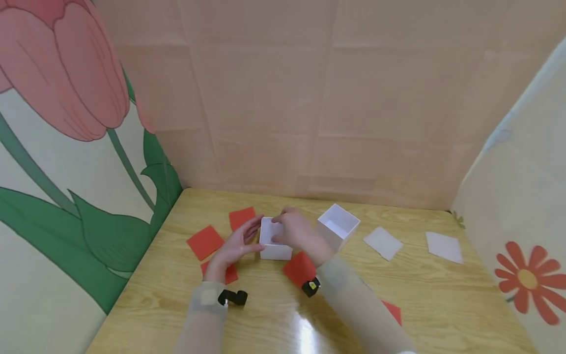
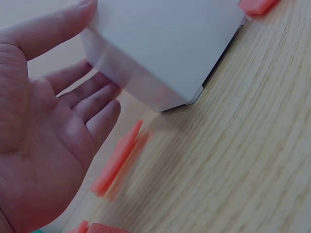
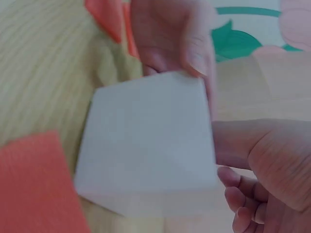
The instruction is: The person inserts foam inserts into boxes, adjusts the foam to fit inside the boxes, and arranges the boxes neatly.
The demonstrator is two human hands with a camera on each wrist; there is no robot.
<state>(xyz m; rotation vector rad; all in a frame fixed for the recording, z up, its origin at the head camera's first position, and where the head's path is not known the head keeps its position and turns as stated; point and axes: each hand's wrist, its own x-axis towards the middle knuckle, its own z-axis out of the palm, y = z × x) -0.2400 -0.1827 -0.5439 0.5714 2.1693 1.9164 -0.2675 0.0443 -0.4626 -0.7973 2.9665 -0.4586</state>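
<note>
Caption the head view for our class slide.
Left hand and right hand at an open white box, red squares scattered on the table.

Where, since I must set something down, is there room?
The right front of the table is bare, bordered behind by white sheets and leftward by a red sheet beside the right forearm. Another front patch lies between that forearm and the left forearm. Crowded: around the left white box, with left hand, right hand, red sheets and the right box.

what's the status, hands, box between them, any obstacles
Left hand touching white box. Right hand at its open top. Red square close by, seemingly not blocking.
</note>
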